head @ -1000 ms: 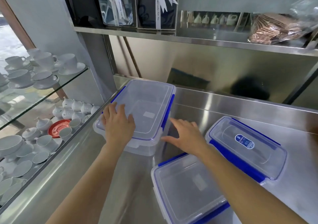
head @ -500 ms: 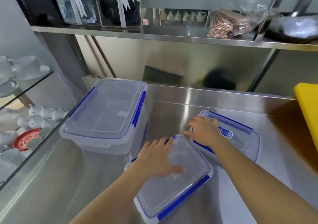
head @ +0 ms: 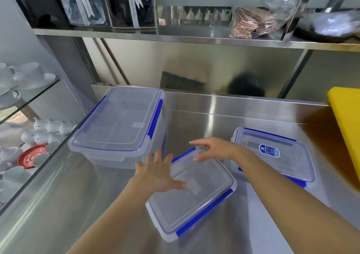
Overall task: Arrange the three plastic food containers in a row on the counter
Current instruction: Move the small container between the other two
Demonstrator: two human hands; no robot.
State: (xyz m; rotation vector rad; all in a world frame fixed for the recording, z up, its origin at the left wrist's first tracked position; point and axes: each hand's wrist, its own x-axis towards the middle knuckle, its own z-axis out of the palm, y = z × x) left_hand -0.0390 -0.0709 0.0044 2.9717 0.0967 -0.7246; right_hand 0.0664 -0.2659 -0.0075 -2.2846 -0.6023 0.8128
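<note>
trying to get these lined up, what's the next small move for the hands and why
Probably close both open hands, left hand and right hand, on the skewed middle clear blue-clipped plastic container and turn it parallel to the large clear plastic container.

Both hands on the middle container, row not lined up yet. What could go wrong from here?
1. The middle container sits skewed; the open left hand and right hand only rest on its lid, so it may slide on the steel counter.
2. Straightening it could bump the labelled container close beside it.
</note>
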